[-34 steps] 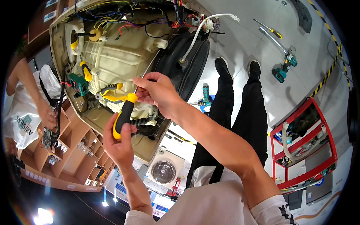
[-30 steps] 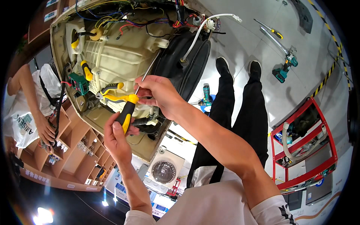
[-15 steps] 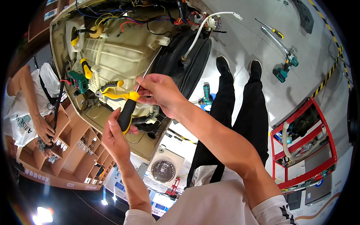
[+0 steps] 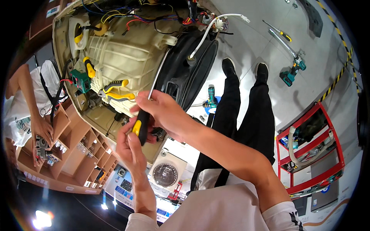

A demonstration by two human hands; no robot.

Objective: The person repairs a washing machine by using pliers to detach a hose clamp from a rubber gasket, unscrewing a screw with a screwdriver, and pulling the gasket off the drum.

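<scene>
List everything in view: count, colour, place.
Held screwdriver: 1, black-yellow, in both hands
Pliers: 1, black-yellow, on machine tub
Other black-yellow handles: 2, machine's upper left
Machine tub: 1, cream, upper left
Device: 1, teal, tub's left
Gasket: 1, black, right of tub
Wires: several, multicoloured, top of machine
Tube: 1, white, above gasket
Drills: 2, teal-black, near feet and upper right
Floor screwdriver: 1, black-yellow, upper right
Cart: 1, red, right
Round-windowed appliance: 1, white, lower middle
Shelving: 1 unit, brown, lower left
Other person: 1, white shirt, far left
Shoes: 2, black, on floor
Right hand: 1, bare, at screwdriver's shaft
Left hand: 1, bare, on handle
</scene>
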